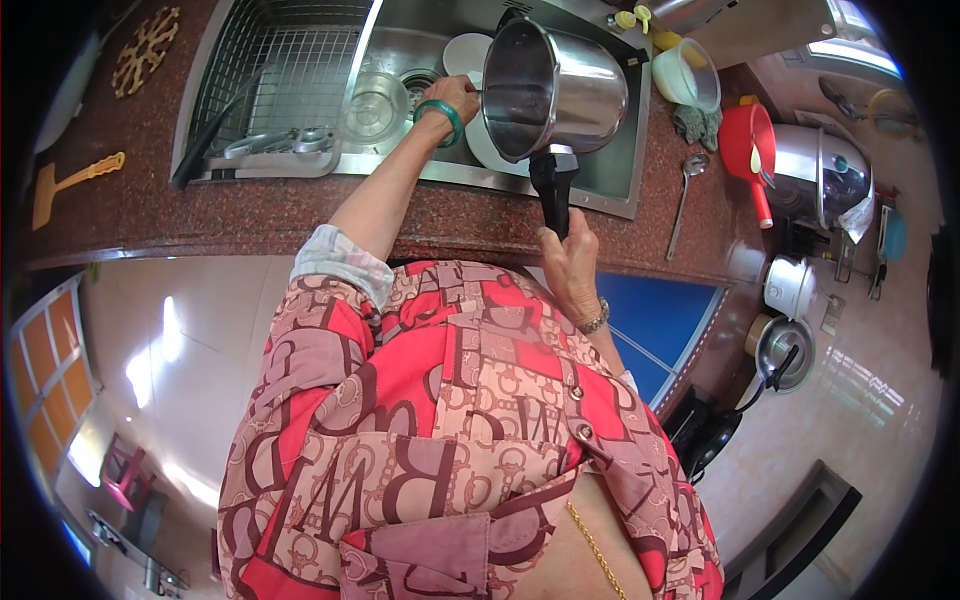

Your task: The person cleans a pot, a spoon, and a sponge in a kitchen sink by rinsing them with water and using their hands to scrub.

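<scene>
My right hand (570,259) grips the long black handle (553,187) of a stainless steel pressure cooker pot (589,94). The pot is tilted on its side over the sink basin (604,176), its mouth facing left. At that mouth is my left hand (454,97), fingers bent close to the rim, with a green bangle at the wrist. Whether those fingers hold something is hard to see. Below the hand and pot lie a white bowl (466,54) and another white dish (491,146), partly hidden. A clear round dish or lid (373,109) sits left of my left hand.
A wire dish rack (304,64) fills the left basin. On the granite counter are an orange spatula (75,184), a trivet (146,52), a metal ladle (686,202), a grey cloth (699,126), a translucent tub (684,75) and a red dipper (742,146).
</scene>
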A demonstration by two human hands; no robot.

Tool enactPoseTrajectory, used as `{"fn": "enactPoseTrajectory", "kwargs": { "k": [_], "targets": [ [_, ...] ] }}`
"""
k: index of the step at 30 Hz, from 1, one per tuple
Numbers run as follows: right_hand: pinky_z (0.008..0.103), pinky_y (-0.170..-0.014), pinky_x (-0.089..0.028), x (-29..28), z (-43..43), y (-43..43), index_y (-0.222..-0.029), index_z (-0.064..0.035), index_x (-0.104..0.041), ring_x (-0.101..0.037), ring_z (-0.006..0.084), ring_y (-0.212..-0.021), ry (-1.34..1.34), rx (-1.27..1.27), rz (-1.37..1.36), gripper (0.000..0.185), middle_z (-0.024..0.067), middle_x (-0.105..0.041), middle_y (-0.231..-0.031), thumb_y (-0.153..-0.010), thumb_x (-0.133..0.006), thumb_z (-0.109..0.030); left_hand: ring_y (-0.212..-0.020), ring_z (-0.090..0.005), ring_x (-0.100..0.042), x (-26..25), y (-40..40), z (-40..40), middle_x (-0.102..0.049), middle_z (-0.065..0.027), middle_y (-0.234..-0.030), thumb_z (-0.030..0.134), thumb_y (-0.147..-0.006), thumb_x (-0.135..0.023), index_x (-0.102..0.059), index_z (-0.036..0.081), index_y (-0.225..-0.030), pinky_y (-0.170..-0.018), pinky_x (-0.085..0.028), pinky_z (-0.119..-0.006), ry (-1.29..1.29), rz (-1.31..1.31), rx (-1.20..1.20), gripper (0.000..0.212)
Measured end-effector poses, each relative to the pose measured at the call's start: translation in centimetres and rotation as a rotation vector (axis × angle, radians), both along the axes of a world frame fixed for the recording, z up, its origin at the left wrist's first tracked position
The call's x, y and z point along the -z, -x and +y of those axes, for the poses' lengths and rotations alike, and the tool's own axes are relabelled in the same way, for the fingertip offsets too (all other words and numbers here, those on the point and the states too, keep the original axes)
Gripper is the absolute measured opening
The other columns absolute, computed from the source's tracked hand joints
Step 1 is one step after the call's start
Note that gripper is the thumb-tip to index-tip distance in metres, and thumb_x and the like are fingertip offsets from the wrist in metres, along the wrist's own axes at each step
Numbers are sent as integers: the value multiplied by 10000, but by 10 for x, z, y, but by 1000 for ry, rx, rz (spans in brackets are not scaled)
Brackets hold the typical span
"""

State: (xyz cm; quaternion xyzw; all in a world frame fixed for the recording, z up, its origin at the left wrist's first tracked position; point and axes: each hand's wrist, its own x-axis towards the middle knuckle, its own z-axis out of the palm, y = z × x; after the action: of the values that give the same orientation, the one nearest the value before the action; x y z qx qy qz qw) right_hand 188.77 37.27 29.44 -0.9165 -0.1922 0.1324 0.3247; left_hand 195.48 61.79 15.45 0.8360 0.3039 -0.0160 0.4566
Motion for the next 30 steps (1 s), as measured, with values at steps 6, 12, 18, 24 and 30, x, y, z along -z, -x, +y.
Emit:
{"fn": "enactPoseTrajectory", "kwargs": {
  "k": [6, 12, 18, 24, 30],
  "targets": [
    [312, -437, -398, 1, -8, -2, -875, 25, -495, -502, 182, -454, -80, 88, 182, 164, 94, -509, -559, -769, -563, -79, -917, -318, -600, -7, -2, -2, -644, -166, -941, 266, -767, -547, -661, 78, -938, -824, -453, -385, 4, -85, -12, 278],
    [204, -391, -348, -24, -35, -2, -890, 4, -497, -456, 64, -443, -394, 194, 527, 119, 5, -489, -584, -790, -536, -46, -842, -321, -608, -45, 12, -2, -639, -168, -903, 252, -769, -534, -643, 68, -886, -738, -475, -397, -15, -312, -154, 244],
    [203, -398, -356, -41, -38, -13, -859, -4, -502, -463, 64, -441, -446, 230, 481, 87, 8, -503, -580, -788, -531, -45, -671, -181, -594, -62, 12, -19, -634, -94, -758, 186, -801, -586, -626, 42, -890, -640, -471, -301, 55, -632, -379, 174],
    [207, -403, -378, -65, -63, -21, -865, 8, -504, -483, 67, -452, -523, 289, 452, 112, 21, -516, -585, -772, -545, -39, -541, -46, -436, -126, 49, -99, -511, 29, -574, 157, -846, -597, -531, 35, -664, -491, -360, -218, 412, -690, -304, 229],
    [207, -393, -373, -94, -78, -42, -877, 2, -502, -470, 65, -446, -550, 346, 342, 110, 15, -516, -600, -781, -537, -41, -732, -93, -535, -171, 22, -193, -573, -14, -827, 407, -879, -537, -572, 41, -898, -670, -448, -251, 942, -310, 313, 368]
  ]
}}
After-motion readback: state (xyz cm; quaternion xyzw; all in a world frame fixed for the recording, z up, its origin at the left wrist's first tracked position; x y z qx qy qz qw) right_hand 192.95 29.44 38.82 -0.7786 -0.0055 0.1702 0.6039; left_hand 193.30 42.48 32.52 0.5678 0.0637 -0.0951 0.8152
